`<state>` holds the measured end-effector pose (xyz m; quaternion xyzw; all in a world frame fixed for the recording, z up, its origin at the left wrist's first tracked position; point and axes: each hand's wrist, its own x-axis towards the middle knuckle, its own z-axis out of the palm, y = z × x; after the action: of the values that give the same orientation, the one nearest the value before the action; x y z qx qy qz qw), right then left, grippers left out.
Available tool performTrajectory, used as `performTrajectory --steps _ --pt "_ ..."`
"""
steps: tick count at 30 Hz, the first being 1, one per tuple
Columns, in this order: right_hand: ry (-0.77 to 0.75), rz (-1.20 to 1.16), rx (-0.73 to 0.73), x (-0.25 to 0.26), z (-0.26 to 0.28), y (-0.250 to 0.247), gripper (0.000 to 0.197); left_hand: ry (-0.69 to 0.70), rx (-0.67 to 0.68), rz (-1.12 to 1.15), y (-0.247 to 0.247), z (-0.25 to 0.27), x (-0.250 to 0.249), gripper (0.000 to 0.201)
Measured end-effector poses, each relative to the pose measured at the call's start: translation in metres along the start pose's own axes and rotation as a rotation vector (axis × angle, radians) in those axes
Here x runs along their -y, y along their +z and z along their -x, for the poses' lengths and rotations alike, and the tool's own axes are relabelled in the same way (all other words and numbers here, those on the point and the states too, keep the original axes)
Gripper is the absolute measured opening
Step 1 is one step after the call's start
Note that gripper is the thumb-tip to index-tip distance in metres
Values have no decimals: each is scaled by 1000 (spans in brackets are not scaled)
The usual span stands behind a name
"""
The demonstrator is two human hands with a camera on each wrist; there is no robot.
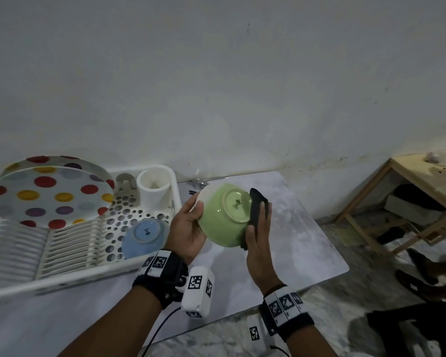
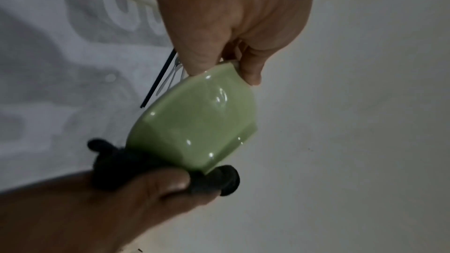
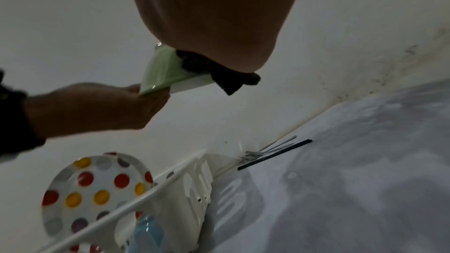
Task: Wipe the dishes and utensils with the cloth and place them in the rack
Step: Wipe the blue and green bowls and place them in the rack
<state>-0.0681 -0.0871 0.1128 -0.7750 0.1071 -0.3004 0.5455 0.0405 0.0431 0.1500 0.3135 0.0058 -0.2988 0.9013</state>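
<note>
A green bowl (image 1: 224,217) is held in the air over the table, its foot turned toward me. My left hand (image 1: 191,222) grips its rim on the left, thumb on the outside. My right hand (image 1: 259,235) holds a black cloth (image 1: 256,207) against the bowl's right side, fingers lying along the cloth. The left wrist view shows the bowl (image 2: 194,122) between my left hand's fingers (image 2: 250,68) above and the cloth (image 2: 212,182) below, with my right thumb on the cloth. In the right wrist view the cloth (image 3: 228,82) sits at the bowl's (image 3: 160,76) rim.
The white rack (image 1: 62,276) stands at the left with two polka-dot plates (image 1: 49,197), a blue bowl (image 1: 144,233) upside down and a white utensil cup (image 1: 153,186). Forks and black chopsticks (image 3: 272,147) lie by the wall. A wooden shelf (image 1: 422,191) stands right of the table (image 1: 307,228).
</note>
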Motion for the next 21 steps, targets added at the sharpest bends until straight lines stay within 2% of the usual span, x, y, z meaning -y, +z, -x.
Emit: performTrajectory --steps 5,8,11,13,16,21 --pt "-249 308 73 -2 1 22 61 -17 -119 104 8 -4 1 47" --pt "-408 583 112 -3 -7 29 57 -9 -138 87 10 -3 0 47" --pt "-527 806 222 2 -18 30 50 3 -133 47 10 0 -2 46" --pt "-547 843 294 9 -26 28 48 -5 -123 18 6 5 -3 46" --pt "-528 767 393 19 -37 26 48 -32 -130 -23 -4 10 -3 42" --pt "-345 675 535 27 -50 28 61 -49 -84 -102 -18 24 -6 31"
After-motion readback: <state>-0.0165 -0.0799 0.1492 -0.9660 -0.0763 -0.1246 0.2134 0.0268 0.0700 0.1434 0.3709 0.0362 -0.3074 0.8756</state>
